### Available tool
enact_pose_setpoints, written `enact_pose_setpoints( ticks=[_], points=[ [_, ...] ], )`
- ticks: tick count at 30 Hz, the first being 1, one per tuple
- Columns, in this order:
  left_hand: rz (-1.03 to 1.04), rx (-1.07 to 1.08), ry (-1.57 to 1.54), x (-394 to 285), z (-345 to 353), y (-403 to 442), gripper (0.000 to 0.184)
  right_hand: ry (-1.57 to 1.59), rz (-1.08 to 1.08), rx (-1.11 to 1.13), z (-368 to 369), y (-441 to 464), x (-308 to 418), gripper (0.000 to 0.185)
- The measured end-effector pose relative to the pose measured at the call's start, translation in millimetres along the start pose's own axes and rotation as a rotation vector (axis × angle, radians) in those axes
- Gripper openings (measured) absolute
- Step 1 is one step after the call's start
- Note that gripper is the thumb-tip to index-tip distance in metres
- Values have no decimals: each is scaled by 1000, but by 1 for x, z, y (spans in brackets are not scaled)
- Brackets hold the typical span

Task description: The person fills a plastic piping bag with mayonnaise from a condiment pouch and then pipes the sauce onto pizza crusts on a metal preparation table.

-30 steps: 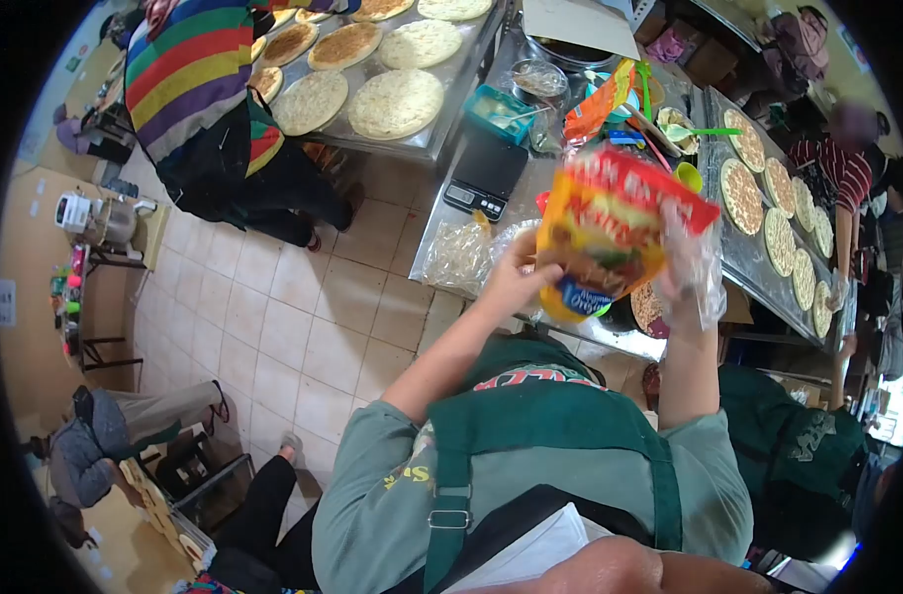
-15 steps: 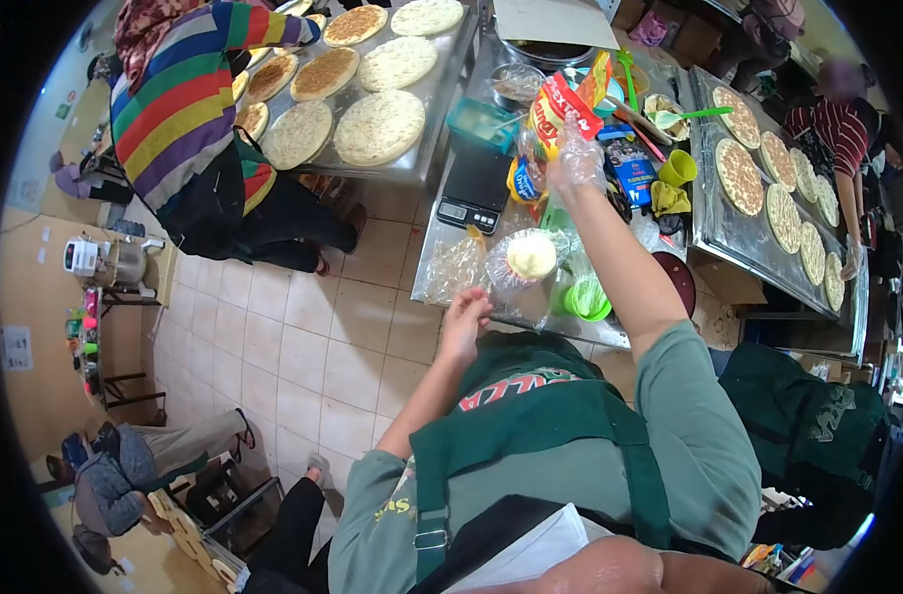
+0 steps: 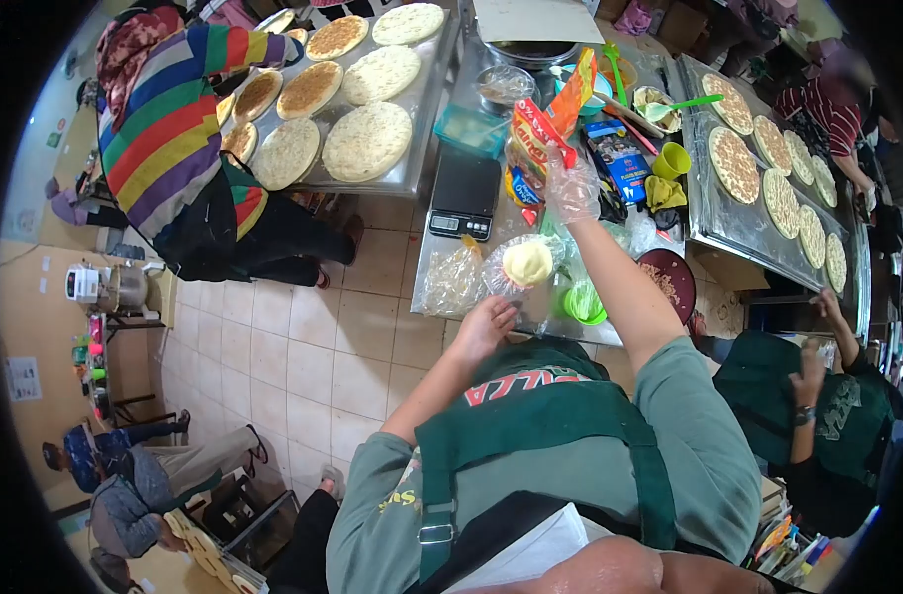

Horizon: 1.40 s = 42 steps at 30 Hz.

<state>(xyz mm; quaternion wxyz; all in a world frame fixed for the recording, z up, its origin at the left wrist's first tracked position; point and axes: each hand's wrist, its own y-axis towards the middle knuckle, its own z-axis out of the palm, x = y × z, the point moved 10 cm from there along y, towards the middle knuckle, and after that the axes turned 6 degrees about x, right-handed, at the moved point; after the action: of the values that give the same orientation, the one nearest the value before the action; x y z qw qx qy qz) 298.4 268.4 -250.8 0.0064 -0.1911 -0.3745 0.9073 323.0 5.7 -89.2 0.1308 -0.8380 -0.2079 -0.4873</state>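
My right hand, in a clear plastic glove, grips a red and yellow packet by its edge above the metal table. Beside it is a small blue and yellow packet. My bare left hand hovers at the table's near edge with its fingers loosely bent and nothing visible in them. Just beyond those fingers stands a bowl in clear plastic holding a pale, smooth mound. Crumpled clear plastic lies to the left, and a green cup to the right.
A digital scale, a teal container, a blue box and a yellow-green cup crowd the table. Round flatbreads cover the left table; more flatbreads lie on the right one. Other people stand on both sides.
My right hand has drawn the red and yellow packet left and towards me. My left hand has moved right, closer to the bowl. A person's hands have come into view at the right.
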Motion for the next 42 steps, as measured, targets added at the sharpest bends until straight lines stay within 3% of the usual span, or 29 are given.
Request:
enact_pose_setpoints(
  ticks=[5,7,9,10,14,16,18,20,22,23,25,27,29,34,36,37,39,42],
  points=[
    [-5,-87,-21,-5,0,7,34,202,45,-7,8,0,-14,46],
    [58,-106,-28,-14,3,6,27,28,120,53,21,6,-38,38],
    [68,-119,-91,-12,-7,16,24,279,-175,79,23,1,-11,34],
    [78,-129,-154,-11,-11,20,22,259,-29,189,29,1,-20,35],
    [125,-178,-151,-14,-6,12,21,145,-62,217,21,-16,-11,36],
    [169,-184,-131,-23,-2,11,23,-52,-191,22,11,-13,-14,34],
    [188,-166,-120,-27,2,11,26,312,-186,-41,-12,-39,-11,31],
    [135,-152,-152,-23,-3,20,34,-350,250,259,-8,-49,-61,30],
    [147,-146,-130,-29,1,19,34,-392,-36,452,15,-63,-69,26],
    [147,-147,-112,-29,2,18,35,-393,-37,453,19,-62,-80,26],
    [165,-88,-139,-29,-3,31,35,-898,-270,391,32,-69,-95,25],
    [172,-27,-161,-29,2,34,35,-926,-346,458,47,-62,-111,30],
    [197,-107,-136,-36,13,19,35,-1009,-13,676,40,-63,-91,31],
    [241,-189,-139,-33,-1,24,27,-989,7,569,43,-39,-108,34],
    [266,-215,-189,-31,-16,34,21,-551,-52,604,41,-37,-98,26],
    [267,-209,-182,-32,-19,37,21,-548,-52,595,36,-41,-90,26],
    [301,-148,-248,-37,-19,44,18,530,272,780,40,-70,-81,17],
    [348,71,-205,-59,32,22,12,1037,381,790,41,-90,-59,13]
  ],
)
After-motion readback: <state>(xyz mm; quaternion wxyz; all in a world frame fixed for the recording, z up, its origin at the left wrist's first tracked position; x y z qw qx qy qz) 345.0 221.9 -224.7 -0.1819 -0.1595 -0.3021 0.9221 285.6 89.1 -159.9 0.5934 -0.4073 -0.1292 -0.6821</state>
